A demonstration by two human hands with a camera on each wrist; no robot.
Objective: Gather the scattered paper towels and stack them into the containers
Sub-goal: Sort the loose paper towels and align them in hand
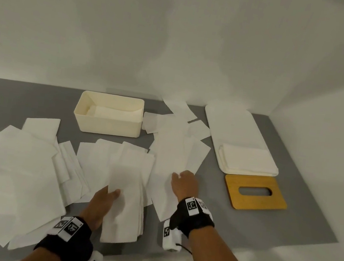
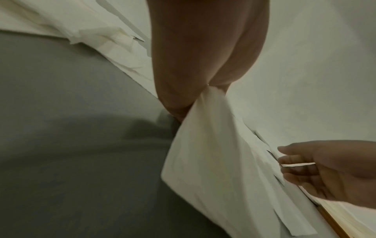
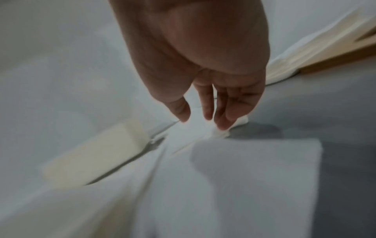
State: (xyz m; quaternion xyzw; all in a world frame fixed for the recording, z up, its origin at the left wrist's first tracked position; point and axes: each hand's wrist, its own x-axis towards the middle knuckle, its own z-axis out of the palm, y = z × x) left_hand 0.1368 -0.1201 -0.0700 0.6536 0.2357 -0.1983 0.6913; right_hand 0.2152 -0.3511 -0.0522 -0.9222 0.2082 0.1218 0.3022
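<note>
The left hand (image 1: 102,204) pinches a gathered stack of paper towels (image 1: 125,201) near the mat's front edge, probably to keep it squared, while the right hand (image 1: 184,182), fingers loosely spread, reaches onto a loose towel (image 1: 176,153) mid-mat, the cream box (image 1: 106,128) waiting behind.

My grey table (image 1: 304,195) carries loose paper towels (image 1: 15,169) spread across its left and middle, a cream box (image 1: 106,127) behind them, a long white tray (image 1: 234,126) at right, and a wooden lid (image 1: 255,193) just before the tray.
</note>
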